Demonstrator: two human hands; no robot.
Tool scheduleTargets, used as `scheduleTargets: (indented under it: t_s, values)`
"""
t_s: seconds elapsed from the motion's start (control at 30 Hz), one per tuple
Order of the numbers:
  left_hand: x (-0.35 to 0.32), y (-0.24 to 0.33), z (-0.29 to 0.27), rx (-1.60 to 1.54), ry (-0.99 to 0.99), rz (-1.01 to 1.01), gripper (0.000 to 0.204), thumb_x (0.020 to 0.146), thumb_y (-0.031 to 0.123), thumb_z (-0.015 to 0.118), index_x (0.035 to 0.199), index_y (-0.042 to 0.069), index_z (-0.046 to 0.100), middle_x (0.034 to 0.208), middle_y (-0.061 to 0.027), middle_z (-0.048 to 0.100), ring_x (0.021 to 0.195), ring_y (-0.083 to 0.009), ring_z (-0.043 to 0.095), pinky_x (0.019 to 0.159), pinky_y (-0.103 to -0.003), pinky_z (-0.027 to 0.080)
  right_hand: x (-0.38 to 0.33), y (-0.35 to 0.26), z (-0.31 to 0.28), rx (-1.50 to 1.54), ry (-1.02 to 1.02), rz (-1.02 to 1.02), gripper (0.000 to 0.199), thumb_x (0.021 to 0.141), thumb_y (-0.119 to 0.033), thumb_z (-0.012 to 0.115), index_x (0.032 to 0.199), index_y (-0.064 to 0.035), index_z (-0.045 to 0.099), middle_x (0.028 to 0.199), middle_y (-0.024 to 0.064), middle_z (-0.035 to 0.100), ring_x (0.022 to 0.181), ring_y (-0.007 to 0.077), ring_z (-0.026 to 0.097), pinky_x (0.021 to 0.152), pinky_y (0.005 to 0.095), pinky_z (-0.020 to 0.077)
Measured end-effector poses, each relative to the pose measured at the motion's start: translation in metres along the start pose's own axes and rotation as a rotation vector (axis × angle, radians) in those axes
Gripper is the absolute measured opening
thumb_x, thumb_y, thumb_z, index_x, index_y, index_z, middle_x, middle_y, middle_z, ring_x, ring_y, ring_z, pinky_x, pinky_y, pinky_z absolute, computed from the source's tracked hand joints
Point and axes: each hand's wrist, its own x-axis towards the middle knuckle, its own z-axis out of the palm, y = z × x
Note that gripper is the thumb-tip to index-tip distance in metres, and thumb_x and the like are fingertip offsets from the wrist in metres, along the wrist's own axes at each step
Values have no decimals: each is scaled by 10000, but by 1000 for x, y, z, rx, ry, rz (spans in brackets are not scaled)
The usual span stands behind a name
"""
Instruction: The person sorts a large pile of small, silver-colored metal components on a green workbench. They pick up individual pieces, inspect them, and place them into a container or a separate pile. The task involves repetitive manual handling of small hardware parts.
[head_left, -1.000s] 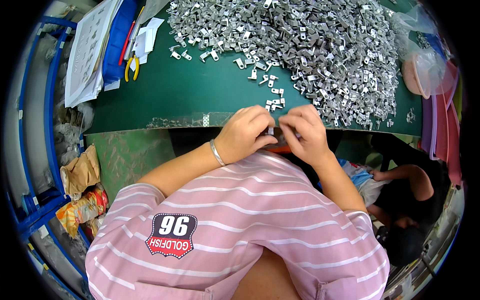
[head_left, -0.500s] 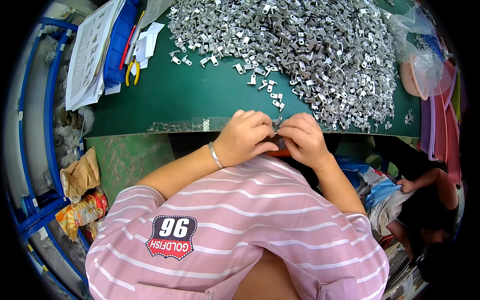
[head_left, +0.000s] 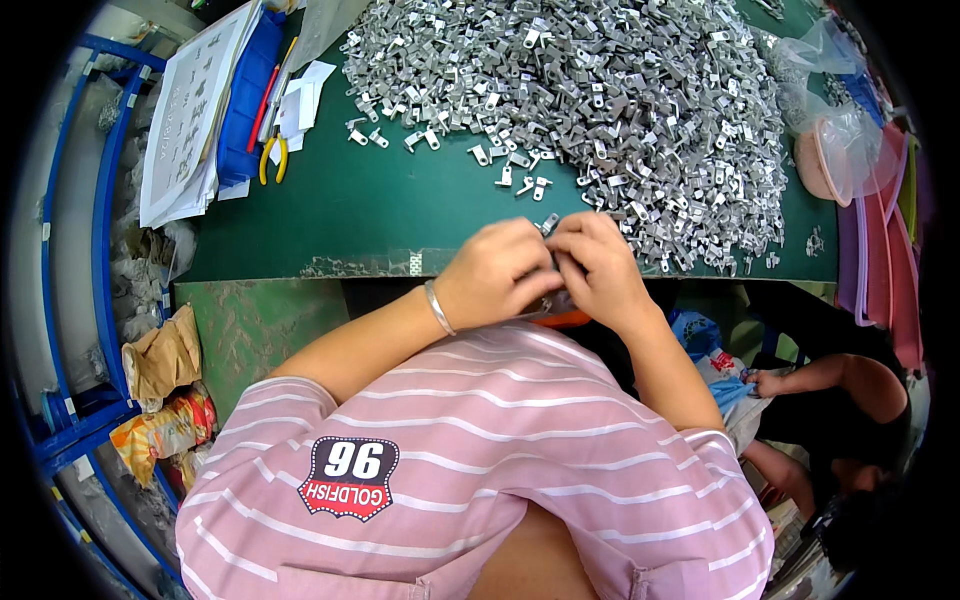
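Just past the table's near edge, my left hand (head_left: pixel 500 268) and my right hand (head_left: pixel 597 265) meet with fingers curled in a pinch. Whatever they grip is hidden behind the fingers, and the left fingers are slightly smeared. One small silvery metal bracket (head_left: pixel 547 222) shows right at the fingertips; whether it is held or lies on the table I cannot tell. Beyond my hands spreads a large heap of similar L-shaped metal brackets (head_left: pixel 640 120), each with a hole. A few loose brackets (head_left: pixel 541 187) lie in front of it. Below my hands shows an orange edge (head_left: pixel 562 318).
Left on the green table (head_left: pixel 380 220) are a blue tray (head_left: pixel 237 140), printed sheets (head_left: pixel 185 120) and yellow-handled pliers (head_left: pixel 272 160). A pink tub (head_left: pixel 818 165) with plastic bags stands right. Blue shelving (head_left: pixel 100 220) lines the left. Another person's hand (head_left: pixel 765 382) holds cloth at right.
My hands stay together while their fingers have curled in closer. Fewer loose brackets lie just beyond my fingertips. The other person's hand has moved left, and the view has shifted slightly.
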Motion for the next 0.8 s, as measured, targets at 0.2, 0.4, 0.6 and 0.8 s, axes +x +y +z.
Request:
scheduleTargets:
  t_s: [0.2, 0.4, 0.6, 0.8]
  values:
    - [24, -31, -15, 357, 202, -165, 195, 806, 27, 760, 975, 16, 663, 1005, -140, 606, 873, -333, 629, 780, -399, 524, 17, -2, 12, -77, 163, -36, 215, 807, -1, 695, 1020, -27, 691, 1030, 128, 656, 948, 339, 613, 818, 422, 514]
    - [15, -27, -15, 173, 123, -238, 150, 799, -27, 694, 940, 4, 650, 915, -121, 604, 786, -284, 639, 692, -370, 533, 39, 5, 29, -168, 138, 18, 278, 785, 17, 702, 1060, -19, 680, 1047, 140, 657, 953, 342, 620, 829, 424, 525]
    - [11, -16, -17, 184, 111, -189, 288, 783, -12, 672, 1066, 12, 621, 937, -137, 604, 845, -304, 626, 749, -392, 528, 31, -2, 29, 70, 86, 24, 303, 786, 83, 602, 1070, -13, 645, 1200, 175, 644, 1129, 375, 607, 972, 444, 485]
    - [-5, 13, -9, 3, -100, -120, 262, 785, 2, 716, 1033, 28, 635, 971, -147, 626, 885, -348, 634, 792, -415, 531, -5, -4, -15, 158, -209, -41, 269, 794, 90, 590, 1032, -13, 660, 1189, 162, 655, 1156, 383, 600, 993, 463, 470]
